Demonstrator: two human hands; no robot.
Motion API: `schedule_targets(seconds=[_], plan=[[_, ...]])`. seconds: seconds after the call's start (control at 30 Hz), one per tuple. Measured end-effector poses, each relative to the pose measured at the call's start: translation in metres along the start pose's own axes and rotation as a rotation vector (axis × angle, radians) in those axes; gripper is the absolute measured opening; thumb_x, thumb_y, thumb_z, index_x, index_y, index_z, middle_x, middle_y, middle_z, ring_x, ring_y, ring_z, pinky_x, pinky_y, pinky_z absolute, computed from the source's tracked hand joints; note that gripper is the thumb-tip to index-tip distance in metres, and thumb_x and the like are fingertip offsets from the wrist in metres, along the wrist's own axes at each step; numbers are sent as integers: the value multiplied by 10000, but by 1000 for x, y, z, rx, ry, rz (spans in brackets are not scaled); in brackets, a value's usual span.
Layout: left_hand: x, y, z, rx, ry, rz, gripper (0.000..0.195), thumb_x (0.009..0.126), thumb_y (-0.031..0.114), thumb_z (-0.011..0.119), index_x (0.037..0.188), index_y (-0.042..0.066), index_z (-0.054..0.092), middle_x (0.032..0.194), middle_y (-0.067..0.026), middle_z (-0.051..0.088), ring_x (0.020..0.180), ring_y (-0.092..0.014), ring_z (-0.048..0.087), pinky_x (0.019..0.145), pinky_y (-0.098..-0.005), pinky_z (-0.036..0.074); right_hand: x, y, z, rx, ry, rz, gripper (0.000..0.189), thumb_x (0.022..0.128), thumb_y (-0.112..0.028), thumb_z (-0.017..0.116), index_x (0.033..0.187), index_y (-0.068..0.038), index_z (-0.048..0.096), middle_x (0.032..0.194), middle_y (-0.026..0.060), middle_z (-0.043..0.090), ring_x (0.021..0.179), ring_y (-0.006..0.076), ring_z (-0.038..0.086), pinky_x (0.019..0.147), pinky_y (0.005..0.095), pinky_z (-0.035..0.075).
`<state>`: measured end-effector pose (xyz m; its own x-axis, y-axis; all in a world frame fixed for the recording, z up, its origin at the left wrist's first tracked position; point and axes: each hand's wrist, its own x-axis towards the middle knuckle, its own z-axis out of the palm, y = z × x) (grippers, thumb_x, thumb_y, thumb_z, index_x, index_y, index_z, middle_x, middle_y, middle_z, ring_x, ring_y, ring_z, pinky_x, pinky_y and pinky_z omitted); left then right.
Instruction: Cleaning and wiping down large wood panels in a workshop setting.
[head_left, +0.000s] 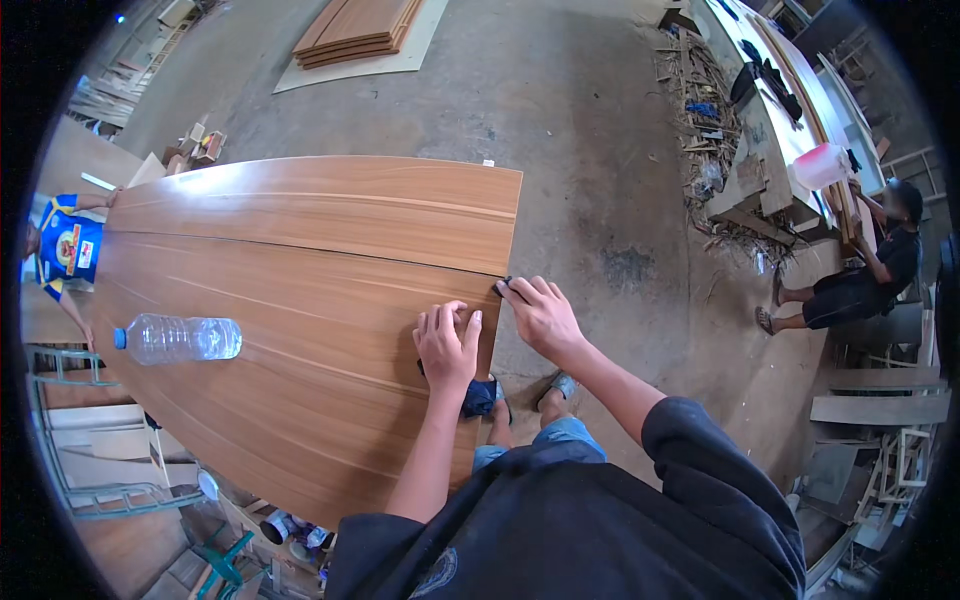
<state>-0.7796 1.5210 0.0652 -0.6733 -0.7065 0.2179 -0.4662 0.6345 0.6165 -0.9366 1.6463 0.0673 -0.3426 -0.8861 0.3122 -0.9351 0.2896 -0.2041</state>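
A large wood-grain panel (315, 315) lies before me, with a thin dark seam running along its length. At the panel's near right edge, where the seam ends, my right hand (541, 311) pinches a small black object (501, 286) whose kind is unclear. My left hand (448, 349) is on the panel's surface close to that edge, its thumb apart and fingers partly curled. Something small and dark (420, 367) shows beside its wrist. A dark blue cloth bundle (478, 399) is at the panel's edge beside my left forearm.
On the panel lies a clear plastic bottle (184, 339) with a blue cap. A person in a blue shirt (69, 240) touches its far end. Boards (360, 30) are stacked on the floor. At right, another person (877, 262) works by a bench (795, 97) bearing a pinkish container (821, 166).
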Motion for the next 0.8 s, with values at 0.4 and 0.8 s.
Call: schedule_targets(seconds=[0.4, 0.8], plan=[[1, -3, 2, -24, 11, 4, 274, 1023, 377, 717, 1146, 133, 705, 968, -28, 659, 909, -264, 604, 863, -421, 452, 6, -5, 0, -41, 30, 22, 454, 937, -146, 656, 1385, -77, 690, 1236, 21, 624, 986, 226, 583, 860, 332, 494], [-20, -13, -39, -745, -130, -320, 185, 987, 254, 760, 1079, 94, 762, 1012, -26, 716, 1013, -249, 646, 964, -443, 494, 3, -8, -8, -82, 62, -24, 371, 935, -158, 642, 1290, -77, 714, 1236, 45, 615, 991, 248, 579, 876, 357, 483]])
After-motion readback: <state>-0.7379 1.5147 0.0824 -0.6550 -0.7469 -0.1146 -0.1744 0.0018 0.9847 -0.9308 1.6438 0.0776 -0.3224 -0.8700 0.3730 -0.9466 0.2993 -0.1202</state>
